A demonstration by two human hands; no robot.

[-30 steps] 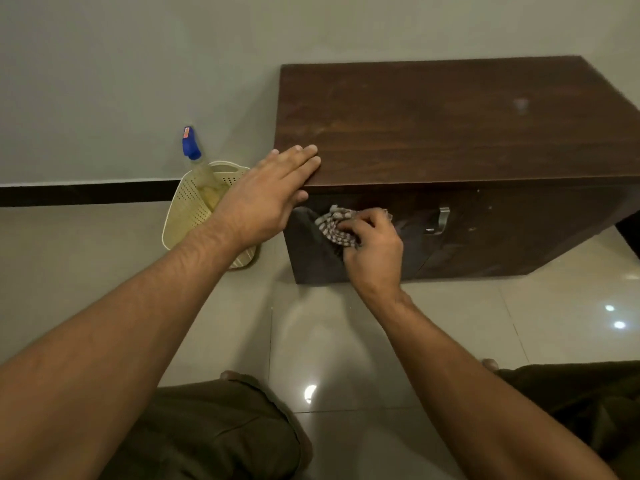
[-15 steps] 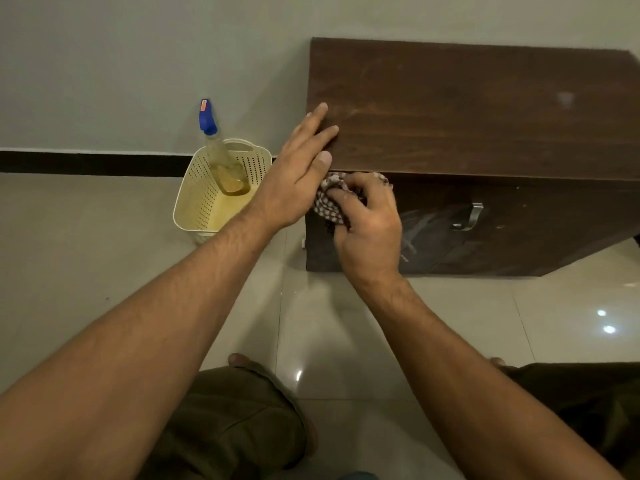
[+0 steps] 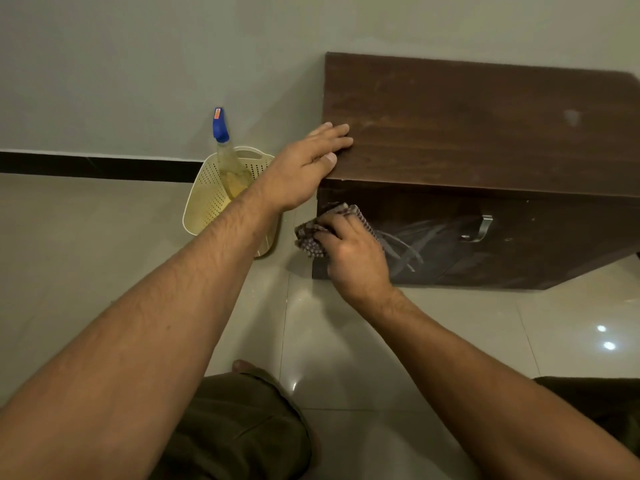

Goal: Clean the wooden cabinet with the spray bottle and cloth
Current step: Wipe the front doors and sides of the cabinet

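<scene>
Seen from above: a low, dark brown wooden cabinet [image 3: 485,133] standing on a pale glossy tiled floor [image 3: 381,341] against a grey-green wall [image 3: 138,64] with a black skirting strip [image 3: 97,166]. Left hand [image 3: 304,168] laid flat and spread wide on the cabinet's top near its front left corner, fingers [image 3: 332,131] pointing across the wood, thumb at the front edge, holding nothing. Right hand [image 3: 353,251] lower down, closed around a bunched, brown-and-white patterned cloth [image 3: 311,237], pressing it against the left end of the cabinet's front face, just below the left hand. Pale curved smear marks [image 3: 408,240] across the front panel to the right of the cloth, reaching toward a bent silver metal handle [image 3: 481,228]. Left of the cabinet, on the floor near the wall, a cream perforated plastic basket [image 3: 204,202], partly hidden behind the left forearm. Inside it, leaning, a clear spray bottle with yellowish liquid and a blue nozzle [image 3: 225,150], well apart from both hands. At the bottom of the view, knees in dark olive trousers [image 3: 235,427] and a bare toe [image 3: 242,366] on the tiles. Two small bright light reflections [image 3: 606,337] on the floor at the right.
</scene>
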